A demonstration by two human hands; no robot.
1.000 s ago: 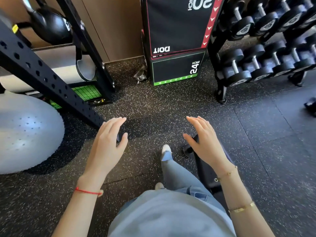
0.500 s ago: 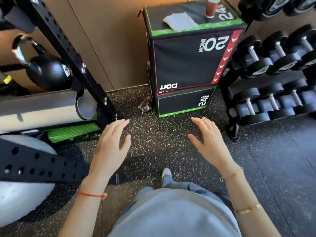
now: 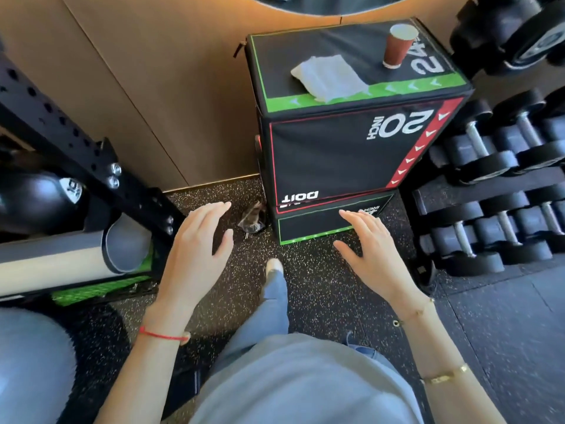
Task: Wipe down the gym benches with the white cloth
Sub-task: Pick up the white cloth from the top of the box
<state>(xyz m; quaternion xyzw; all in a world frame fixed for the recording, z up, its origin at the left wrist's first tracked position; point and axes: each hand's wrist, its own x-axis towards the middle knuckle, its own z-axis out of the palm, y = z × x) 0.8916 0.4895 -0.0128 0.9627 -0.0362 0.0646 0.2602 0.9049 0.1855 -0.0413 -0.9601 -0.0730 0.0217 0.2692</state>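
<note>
**Black plyo box holds the cloth; both hands free**

Rubber floor [image 3: 336, 286], black with pale flecks, fills the lower view. A dumbbell rack [image 3: 501, 209] stands at the right edge and a perforated black rig upright [image 3: 76, 148] crosses the left. Between them, against the tan wall, sits the plyo box [image 3: 351, 154], serving as a worktop. No gym bench is in view.

The white cloth [image 3: 330, 78] lies loosely folded on the box top, overhanging the green front strip. Well apart from it on the same top stands a brown paper cup [image 3: 397, 47]; its contents cannot be seen from this angle.

The left hand [image 3: 195, 255] and right hand [image 3: 373, 255] hover low in front of the box, fingers straight and spread, each grip apart and holding nothing.

The step in hand looks to be fetching the cloth. It would go best by reaching over the front edge and gathering the folds whole, keeping the wrist clear of the cup so it is not knocked.
</note>
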